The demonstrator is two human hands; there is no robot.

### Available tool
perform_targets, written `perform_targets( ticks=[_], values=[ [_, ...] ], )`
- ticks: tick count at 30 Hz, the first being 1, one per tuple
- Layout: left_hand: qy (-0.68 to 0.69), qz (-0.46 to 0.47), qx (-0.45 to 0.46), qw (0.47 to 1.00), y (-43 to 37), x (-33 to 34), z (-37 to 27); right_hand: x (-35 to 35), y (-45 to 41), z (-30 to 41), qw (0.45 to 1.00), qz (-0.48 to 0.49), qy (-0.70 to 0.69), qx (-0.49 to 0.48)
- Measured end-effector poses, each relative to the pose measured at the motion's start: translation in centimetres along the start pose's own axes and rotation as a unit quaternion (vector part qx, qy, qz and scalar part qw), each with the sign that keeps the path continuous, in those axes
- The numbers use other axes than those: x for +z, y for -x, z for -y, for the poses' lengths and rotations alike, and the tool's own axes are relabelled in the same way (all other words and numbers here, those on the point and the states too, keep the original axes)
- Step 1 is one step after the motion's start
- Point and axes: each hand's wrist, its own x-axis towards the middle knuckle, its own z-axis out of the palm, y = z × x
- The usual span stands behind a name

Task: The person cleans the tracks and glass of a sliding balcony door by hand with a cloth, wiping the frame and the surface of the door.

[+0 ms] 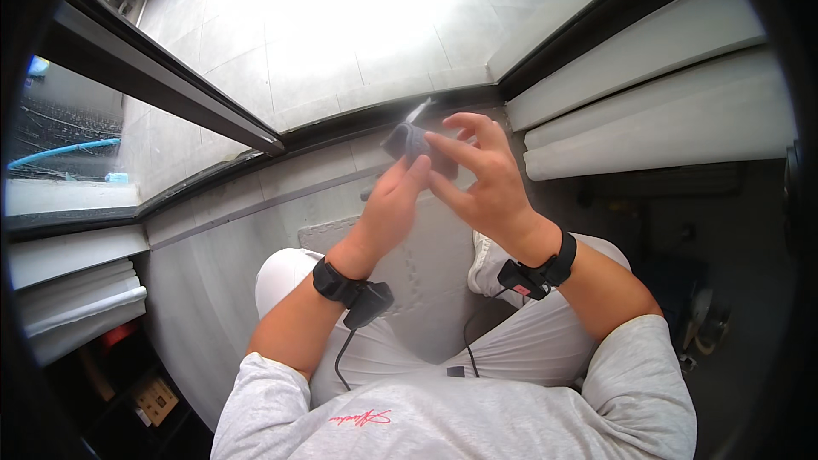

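Observation:
A small folded grey item [418, 140], apparently fabric, is held up in front of me near the door sill. A thin white strip [420, 110] sticks out from its top. My left hand [393, 201] pinches its lower edge between thumb and fingers. On the other side, the fingertips of my right hand [489, 169] touch or overlap it, with the fingers spread. Whether they grip it cannot be told, as haze blurs the area. Each wrist wears a black strap with a cabled device, the left one [351, 294] and the right one [537, 271].
Beyond the dark door track [358, 121] lies a bright tiled floor [307, 45]. A dark-framed glass door [160, 86] stands left, a white curtain [658, 121] right. Under me is a grey foam mat [428, 255]. A cardboard box [155, 401] sits on a dark shelf lower left.

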Motion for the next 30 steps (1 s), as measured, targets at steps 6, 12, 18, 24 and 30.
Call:
perform_targets(
  ticks=[6, 12, 18, 24, 30],
  values=[
    [-0.149, 0.022, -0.02, 0.988, 0.4, -0.4, -0.5, 0.1, -0.3, -0.7, 0.993, -0.073, -0.029, -0.092],
    [-0.247, 0.029, -0.023, 0.968, 0.1, -2.7, -0.6, -0.8, -0.3, -4.6, 0.998, -0.013, -0.059, -0.001],
    [0.003, -0.001, -0.053, 0.999, -1.2, -2.4, -2.0, -2.4, -1.1, -5.3, 0.849, 0.156, -0.447, 0.236],
    [-0.035, 0.035, -0.087, 0.995, -0.7, -1.1, -0.3, -0.4, -0.3, -4.0, 0.969, 0.055, -0.205, 0.128],
    [0.014, -0.132, -0.007, 0.991, -2.2, -3.4, -1.3, -2.1, -1.4, -6.9, 0.856, 0.044, -0.462, 0.227]
  ],
)
